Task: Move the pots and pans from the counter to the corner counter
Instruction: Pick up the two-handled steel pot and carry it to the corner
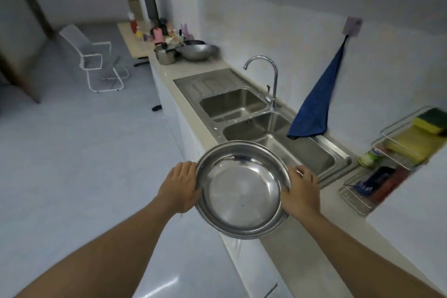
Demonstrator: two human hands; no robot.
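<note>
Steel basin (242, 191) mouth-up; left grip (179, 189), right grip (300, 195) hold opposite rims.

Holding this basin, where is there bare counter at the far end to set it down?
Free: the counter strip between the sink's drainboard and the pot and wok; the drainboard itself is bare too. Crowded: behind the wok, where bottles pack the table. The left hand and right hand grip the basin.
</note>
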